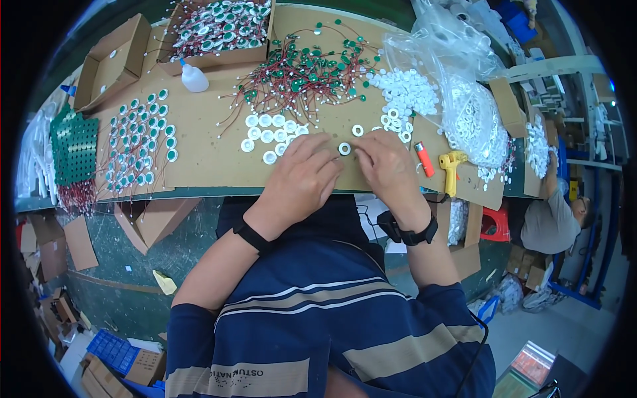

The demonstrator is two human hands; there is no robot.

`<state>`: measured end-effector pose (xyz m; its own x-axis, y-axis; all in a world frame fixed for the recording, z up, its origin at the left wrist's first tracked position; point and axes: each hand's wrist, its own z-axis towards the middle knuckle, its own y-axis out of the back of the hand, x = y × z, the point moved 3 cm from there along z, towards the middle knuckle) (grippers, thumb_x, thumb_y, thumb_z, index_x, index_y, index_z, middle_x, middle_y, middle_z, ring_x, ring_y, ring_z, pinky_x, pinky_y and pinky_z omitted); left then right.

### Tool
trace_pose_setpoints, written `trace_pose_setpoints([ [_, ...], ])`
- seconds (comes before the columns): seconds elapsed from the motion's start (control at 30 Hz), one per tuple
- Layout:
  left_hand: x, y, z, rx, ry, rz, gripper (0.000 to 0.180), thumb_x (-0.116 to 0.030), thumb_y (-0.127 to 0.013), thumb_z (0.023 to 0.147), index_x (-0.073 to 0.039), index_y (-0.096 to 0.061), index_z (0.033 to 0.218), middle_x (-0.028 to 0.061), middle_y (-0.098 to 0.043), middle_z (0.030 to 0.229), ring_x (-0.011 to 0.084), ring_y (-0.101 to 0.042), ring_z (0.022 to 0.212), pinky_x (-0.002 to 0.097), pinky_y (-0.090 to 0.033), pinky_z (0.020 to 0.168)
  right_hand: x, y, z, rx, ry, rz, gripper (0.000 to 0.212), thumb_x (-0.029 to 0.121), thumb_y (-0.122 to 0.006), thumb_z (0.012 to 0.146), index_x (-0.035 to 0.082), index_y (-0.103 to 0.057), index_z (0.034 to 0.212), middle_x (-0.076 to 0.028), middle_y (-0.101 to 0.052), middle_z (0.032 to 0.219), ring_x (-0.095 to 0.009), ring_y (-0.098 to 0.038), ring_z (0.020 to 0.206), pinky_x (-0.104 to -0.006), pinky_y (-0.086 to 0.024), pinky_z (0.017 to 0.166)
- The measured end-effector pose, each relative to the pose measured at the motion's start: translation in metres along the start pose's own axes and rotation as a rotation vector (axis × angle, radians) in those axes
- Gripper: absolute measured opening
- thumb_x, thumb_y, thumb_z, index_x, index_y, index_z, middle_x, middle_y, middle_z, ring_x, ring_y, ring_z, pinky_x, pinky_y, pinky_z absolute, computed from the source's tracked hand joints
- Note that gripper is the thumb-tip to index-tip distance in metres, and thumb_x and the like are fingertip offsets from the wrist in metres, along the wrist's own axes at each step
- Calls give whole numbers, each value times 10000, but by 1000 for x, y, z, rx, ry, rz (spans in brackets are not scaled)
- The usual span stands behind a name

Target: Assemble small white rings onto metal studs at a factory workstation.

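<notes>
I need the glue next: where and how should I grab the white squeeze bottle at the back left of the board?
Take the white squeeze bottle around its round belly, probably with the left hand, coming from the near side. It leans over with its blue tip pointing up-left, so avoid the thin nozzle.

Clear plastic bag (458, 73) far right, brown cartons (113, 63) far left

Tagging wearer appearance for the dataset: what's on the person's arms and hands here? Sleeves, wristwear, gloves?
Both hands are bare, no gloves. The left hand has a slim black band at the wrist; the right hand has a black wristwatch on a wider black strap. Forearms are uncovered. Short sleeves end near the elbows, part of a navy shirt with tan and thin white stripes.
</notes>
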<state>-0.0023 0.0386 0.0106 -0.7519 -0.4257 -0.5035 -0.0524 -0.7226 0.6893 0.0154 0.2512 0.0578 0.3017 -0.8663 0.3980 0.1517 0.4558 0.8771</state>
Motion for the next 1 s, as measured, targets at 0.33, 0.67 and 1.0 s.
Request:
trace_pose_setpoints([
  [0.33, -3, 5, 4, -86, 112, 142, 257, -71, -865, 943, -25, -844, 1194, 147, -771, 1304, 407, -652, 1436, 569, -513, 1236, 6, -20, -1, 16, 28, 24, 233, 58, -884, 979, 41, -869, 1211, -153, -780, 1144, -393, -762, 1086, -494, -635, 926],
  [0.67, -4, 6, 3, -17, 50, 117, 351, -98, -869, 956, -28, -819, 1296, 150, -749, 1387, 403, -635, 1474, 567, -499, 1263, 3, -26, 8, 3, 2, 80, 124, 106, -871, 1007, 44, -872, 1114, -156, -801, 1061, -397, -778, 1038, -495, -635, 895],
  [1.0, -9, 4, 3, 128, -21, 52, 417, -141, -884, 971, -15, -800, 1359, 138, -753, 1433, 390, -640, 1505, 549, -516, 1276, -75, 5, 40, -175, -132, -312, 96, 141, -843, 1012, 54, -884, 1005, -161, -792, 1056, -414, -754, 1034, -551, -631, 900],
])
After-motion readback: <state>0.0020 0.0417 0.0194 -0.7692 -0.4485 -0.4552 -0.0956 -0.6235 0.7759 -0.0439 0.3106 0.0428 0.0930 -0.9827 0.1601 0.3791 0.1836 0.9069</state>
